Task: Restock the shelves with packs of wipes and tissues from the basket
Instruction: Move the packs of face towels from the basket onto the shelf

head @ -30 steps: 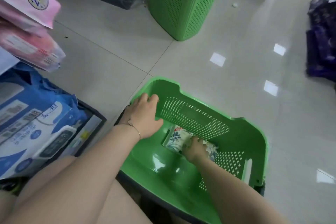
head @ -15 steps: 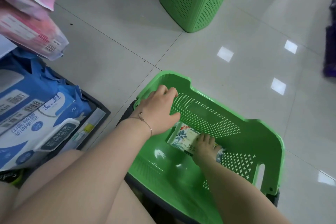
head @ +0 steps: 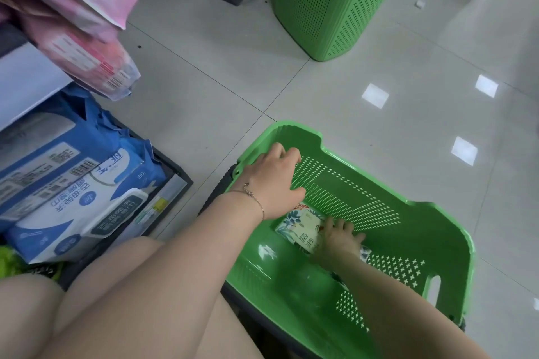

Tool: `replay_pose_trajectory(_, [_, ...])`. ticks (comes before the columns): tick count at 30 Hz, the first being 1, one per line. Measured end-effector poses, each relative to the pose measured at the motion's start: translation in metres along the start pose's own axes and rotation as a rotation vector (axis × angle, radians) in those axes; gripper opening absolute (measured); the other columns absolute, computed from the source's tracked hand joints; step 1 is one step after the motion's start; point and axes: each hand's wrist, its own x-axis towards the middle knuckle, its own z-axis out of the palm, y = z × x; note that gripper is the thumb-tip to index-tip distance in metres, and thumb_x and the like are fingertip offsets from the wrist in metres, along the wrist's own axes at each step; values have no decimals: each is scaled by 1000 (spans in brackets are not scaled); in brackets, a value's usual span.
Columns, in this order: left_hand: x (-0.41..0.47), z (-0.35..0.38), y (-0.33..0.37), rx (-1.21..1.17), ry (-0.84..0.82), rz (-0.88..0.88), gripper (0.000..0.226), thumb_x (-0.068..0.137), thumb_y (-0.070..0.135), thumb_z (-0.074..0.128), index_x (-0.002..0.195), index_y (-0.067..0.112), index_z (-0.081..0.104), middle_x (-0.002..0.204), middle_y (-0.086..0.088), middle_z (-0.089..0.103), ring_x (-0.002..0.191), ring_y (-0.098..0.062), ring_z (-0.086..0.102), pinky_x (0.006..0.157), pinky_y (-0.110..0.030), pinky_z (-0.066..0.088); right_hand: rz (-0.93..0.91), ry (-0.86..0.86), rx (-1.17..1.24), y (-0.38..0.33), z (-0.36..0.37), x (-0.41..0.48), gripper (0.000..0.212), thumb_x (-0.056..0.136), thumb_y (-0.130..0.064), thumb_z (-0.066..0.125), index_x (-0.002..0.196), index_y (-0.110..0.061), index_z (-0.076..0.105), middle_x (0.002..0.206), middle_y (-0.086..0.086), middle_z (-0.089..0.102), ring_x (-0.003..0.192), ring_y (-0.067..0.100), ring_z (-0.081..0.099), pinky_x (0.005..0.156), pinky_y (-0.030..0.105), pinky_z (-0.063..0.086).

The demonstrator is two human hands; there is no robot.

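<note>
Left hand (head: 274, 181) curled over the rim of the green basket (head: 408, 242) at its 10 o'clock corner, thumb against the perforated wall, thin bracelet (head: 256, 198) at the wrist. Right hand (head: 339, 237) down on the basket floor, fingers spread flat across the tissue pack (head: 300, 227) — no closed grip visible, any hooking of fingertips under the far edge not discernible. Pack flat on the basket floor, close against the 12 o'clock wall, one end beneath the left hand.

Surroundings, largest to smallest: glossy tiled floor (head: 204, 81); tall green bin (head: 335, 9) at 12 o'clock, well apart; shelf (head: 26, 87) at 9 o'clock; blue-and-white wipes packs (head: 67, 213) below it; pink packs (head: 81, 38) at 10 o'clock, overhanging the shelf edge.

Judged risks: slip of the film-wrapped pack on lifting, owing to spread rather than closed fingers; snagging against the wall or the left wrist; sliding of the basket on slick tile upon any loosening of the left-hand hold.

Count — two hands, one basket, one bin, one tissue pack visible, two pink packs, at least two wipes packs, one bracelet.
</note>
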Motion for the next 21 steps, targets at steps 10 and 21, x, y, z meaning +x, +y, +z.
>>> replay_pose_trajectory(10, [-26, -5, -9, -16, -87, -51, 44, 92, 31, 53, 132, 19, 39, 128, -2, 41, 102, -16, 49, 85, -34, 49, -72, -117, 86, -11, -67, -37, 96, 65, -69, 57, 141, -13, 35, 134, 14, 40, 111, 33, 49, 88, 48, 50])
replay_pose_trajectory(21, [-72, -84, -4, 1, 124, -108, 21, 86, 27, 58, 105, 19, 53, 121, -3, 47, 105, -21, 50, 90, -30, 42, -298, 201, 77, 14, -222, -152, 71, 55, -67, 67, 104, -17, 55, 88, 0, 59, 83, 17, 60, 74, 36, 57])
